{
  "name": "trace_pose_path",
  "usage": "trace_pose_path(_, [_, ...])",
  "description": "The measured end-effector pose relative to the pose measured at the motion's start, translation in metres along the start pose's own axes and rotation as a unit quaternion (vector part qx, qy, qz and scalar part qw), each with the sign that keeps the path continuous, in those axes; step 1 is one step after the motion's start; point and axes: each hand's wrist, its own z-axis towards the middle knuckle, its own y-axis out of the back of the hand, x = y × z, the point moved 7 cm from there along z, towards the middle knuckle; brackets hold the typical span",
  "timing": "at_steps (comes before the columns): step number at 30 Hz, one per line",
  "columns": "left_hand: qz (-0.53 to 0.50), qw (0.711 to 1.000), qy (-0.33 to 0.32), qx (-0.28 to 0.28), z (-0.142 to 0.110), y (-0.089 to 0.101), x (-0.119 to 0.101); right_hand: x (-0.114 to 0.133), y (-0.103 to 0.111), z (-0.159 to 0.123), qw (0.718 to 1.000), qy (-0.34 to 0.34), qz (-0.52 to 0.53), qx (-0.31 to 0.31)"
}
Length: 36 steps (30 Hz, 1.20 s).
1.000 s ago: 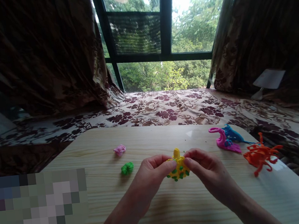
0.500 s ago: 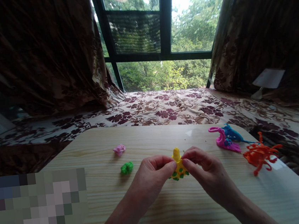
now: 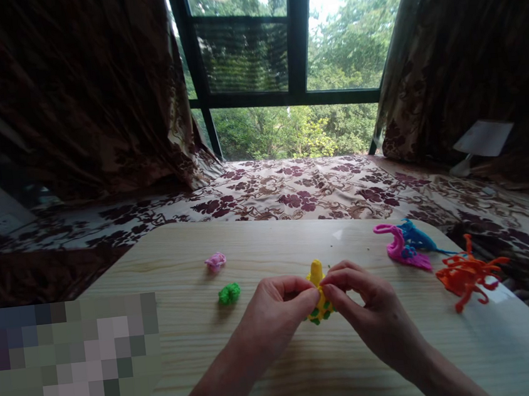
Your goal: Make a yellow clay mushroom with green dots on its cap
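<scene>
A yellow clay figure with green spots (image 3: pixel 316 272) is between my hands near the middle of the table. A rounded yellow part sticks up from it, and its spotted body shows below my fingertips. My left hand (image 3: pixel 280 306) pinches the figure from the left with thumb and forefinger. From the right, my right hand (image 3: pixel 372 297) holds it in a similar pinch. The fingertips nearly meet in front of the figure and hide its middle, so any small piece between them cannot be made out.
A pink clay lump (image 3: pixel 215 262) and a green clay lump (image 3: pixel 229 293) lie to the left on the wooden table (image 3: pixel 191 357). At the right are a magenta clay figure (image 3: pixel 396 248), a blue clay figure (image 3: pixel 417 235) and an orange many-armed clay figure (image 3: pixel 466 274). A blurred patch covers the lower left.
My fingertips have drawn closer together over the yellow clay figure. The whole view has shifted slightly, so the table's objects appear a little farther right.
</scene>
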Motion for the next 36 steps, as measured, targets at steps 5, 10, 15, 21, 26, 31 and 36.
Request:
trace_pose_path(5, [0.01, 1.0, -0.005, -0.01, 0.0, 0.003, 0.001, 0.007, -0.002, 0.0, 0.999, 0.02, -0.01, 0.027])
trace_pose_path(10, [0.023, 1.0, -0.011, -0.005, 0.0, 0.003, -0.002, 0.005, -0.003, 0.001, 0.999, 0.017, -0.012, 0.044])
trace_pose_path(15, [0.054, 0.999, -0.002, -0.001, 0.0, 0.003, 0.001, 0.001, -0.003, 0.002, 0.998, 0.01, -0.032, 0.058])
trace_pose_path(21, [0.06, 0.998, 0.011, 0.022, 0.0, 0.002, 0.005, -0.003, -0.005, 0.0, 0.996, -0.002, -0.033, 0.084])
trace_pose_path(26, [0.07, 0.997, 0.007, 0.019, 0.0, 0.001, 0.004, 0.0, -0.005, -0.001, 0.996, 0.025, -0.065, 0.057])
trace_pose_path(31, [0.039, 0.999, 0.017, 0.029, 0.001, -0.004, 0.004, 0.004, -0.006, -0.001, 0.99, 0.063, -0.116, 0.053])
trace_pose_path(36, [0.028, 0.999, 0.009, 0.029, 0.003, -0.005, 0.004, 0.009, -0.005, -0.002, 0.983, 0.093, -0.151, 0.047])
